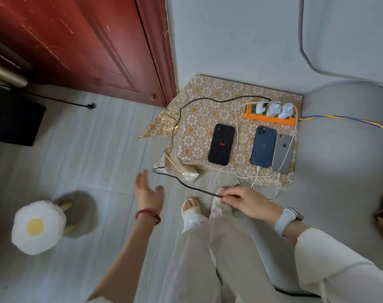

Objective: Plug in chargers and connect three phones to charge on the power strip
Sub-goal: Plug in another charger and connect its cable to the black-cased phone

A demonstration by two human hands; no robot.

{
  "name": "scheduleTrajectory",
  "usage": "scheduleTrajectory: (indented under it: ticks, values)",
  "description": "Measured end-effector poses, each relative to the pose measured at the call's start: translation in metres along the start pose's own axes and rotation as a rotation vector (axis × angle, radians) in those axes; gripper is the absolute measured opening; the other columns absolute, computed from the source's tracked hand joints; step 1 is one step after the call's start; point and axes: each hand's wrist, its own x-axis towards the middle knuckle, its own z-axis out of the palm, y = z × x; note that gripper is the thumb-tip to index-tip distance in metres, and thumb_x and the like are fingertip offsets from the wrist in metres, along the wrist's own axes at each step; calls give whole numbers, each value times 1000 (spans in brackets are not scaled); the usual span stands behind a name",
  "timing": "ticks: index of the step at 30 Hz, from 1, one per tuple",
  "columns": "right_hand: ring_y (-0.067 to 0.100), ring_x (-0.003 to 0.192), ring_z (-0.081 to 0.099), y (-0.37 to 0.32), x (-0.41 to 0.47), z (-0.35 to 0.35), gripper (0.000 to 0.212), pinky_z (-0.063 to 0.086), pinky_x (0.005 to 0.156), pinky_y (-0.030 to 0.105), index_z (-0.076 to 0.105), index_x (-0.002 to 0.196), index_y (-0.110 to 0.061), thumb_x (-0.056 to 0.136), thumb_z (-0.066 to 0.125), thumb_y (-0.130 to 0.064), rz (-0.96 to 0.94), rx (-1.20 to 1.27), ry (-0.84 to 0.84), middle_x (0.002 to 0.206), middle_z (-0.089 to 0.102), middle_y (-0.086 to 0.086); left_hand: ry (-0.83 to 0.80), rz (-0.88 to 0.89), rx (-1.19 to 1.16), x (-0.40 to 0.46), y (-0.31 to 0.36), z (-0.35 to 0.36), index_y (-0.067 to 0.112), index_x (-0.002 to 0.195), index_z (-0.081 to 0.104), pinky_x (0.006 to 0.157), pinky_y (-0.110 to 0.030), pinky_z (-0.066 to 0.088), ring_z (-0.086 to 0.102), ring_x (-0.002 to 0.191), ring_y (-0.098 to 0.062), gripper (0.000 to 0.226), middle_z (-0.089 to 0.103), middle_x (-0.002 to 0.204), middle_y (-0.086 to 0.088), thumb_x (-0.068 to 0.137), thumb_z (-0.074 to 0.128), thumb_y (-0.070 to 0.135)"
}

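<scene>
An orange power strip point(251, 116) with three white chargers point(273, 108) plugged in lies at the back of a small table under a gold-patterned cloth point(199, 101). Three phones lie face down in front of it: a black phone point(221, 144) with a red spider mark, a blue phone point(263, 146) and a grey phone point(282, 153). White cables reach the blue and grey phones. A black cable point(186, 184) runs from the strip, off the table's left edge, to my right hand point(247, 201), which pinches it near its end. My left hand point(149, 191) hovers open, blurred, left of the cable.
A red door point(77, 40) stands at the back left. A fried-egg stool point(38, 226) sits on the floor at the left. A dark box point(13, 121) is at the far left. A grey sofa point(343, 154) borders the table on the right. My slippered feet point(191, 207) are below the table.
</scene>
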Motion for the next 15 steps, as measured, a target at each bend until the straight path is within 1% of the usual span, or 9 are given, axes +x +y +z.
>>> scheduleTrajectory:
  ticks: [2, 3, 5, 7, 8, 9, 11, 13, 15]
  values:
    - [-9, 63, 55, -18, 7, 5, 19, 38, 61, 4, 70, 91, -7, 90, 52, -16, -38, 22, 12, 74, 63, -12, -185, 384, 125, -24, 5, 20, 11, 136, 35, 115, -39, 16, 16, 141, -25, 59, 30, 148, -9, 80, 51, -1]
    - [-12, 58, 52, -24, 10, 6, 20, 37, 58, 3, 69, 90, -6, 90, 51, -16, -45, 41, 30, 65, 58, -18, -290, 541, 200, -29, 3, 26, 13, 134, 39, 114, -40, 16, 18, 140, -23, 56, 36, 145, -7, 80, 51, 3]
    - [-15, 51, 49, -30, 12, 2, 22, 36, 54, 4, 69, 88, -5, 91, 50, -16, -31, 73, 58, 50, 53, -19, -360, 705, 396, -33, 3, 31, 12, 124, 52, 111, -44, 27, 42, 129, -24, 41, 56, 129, -8, 83, 51, 10]
    - [-7, 48, 47, -30, 9, -4, 22, 34, 52, 10, 68, 84, -10, 91, 50, -20, -2, 62, 23, 48, 54, -18, -233, 780, 470, -32, 10, 31, 9, 98, 66, 90, -42, 48, 65, 92, -29, 18, 71, 94, -10, 83, 57, 10]
    - [-3, 49, 45, -27, 7, -5, 21, 33, 53, 13, 66, 82, -13, 90, 51, -23, 16, 47, -13, 52, 52, -15, -135, 812, 478, -32, 12, 31, 9, 87, 68, 75, -38, 53, 67, 74, -29, 10, 71, 80, -9, 80, 61, 8]
    - [-2, 52, 43, -24, 4, -6, 19, 32, 54, 15, 63, 79, -15, 90, 51, -25, 34, 42, -48, 57, 50, -13, -40, 812, 473, -30, 14, 30, 8, 82, 68, 63, -36, 53, 66, 65, -30, 7, 70, 73, -9, 78, 63, 6]
    - [4, 57, 44, -15, -1, -8, 20, 33, 58, 20, 56, 75, -12, 89, 52, -26, 72, 74, -78, 64, 52, -6, 110, 606, 390, -22, 17, 23, 9, 86, 66, 57, -36, 50, 64, 67, -33, 12, 70, 79, -11, 81, 58, 3]
    - [8, 58, 45, -5, -6, -13, 23, 34, 57, 18, 54, 72, -12, 89, 51, -27, 122, 77, -73, 71, 57, 0, 243, 267, 230, -9, 16, 12, 13, 93, 62, 65, -39, 47, 62, 79, -35, 22, 68, 93, -10, 84, 45, 2]
    - [10, 57, 42, 9, -12, -21, 25, 31, 53, 15, 52, 67, -16, 90, 51, -25, 158, 21, -64, 64, 51, -4, 376, -43, 72, 7, 10, -6, 14, 97, 59, 71, -37, 44, 60, 89, -34, 26, 67, 102, -11, 86, 37, 5]
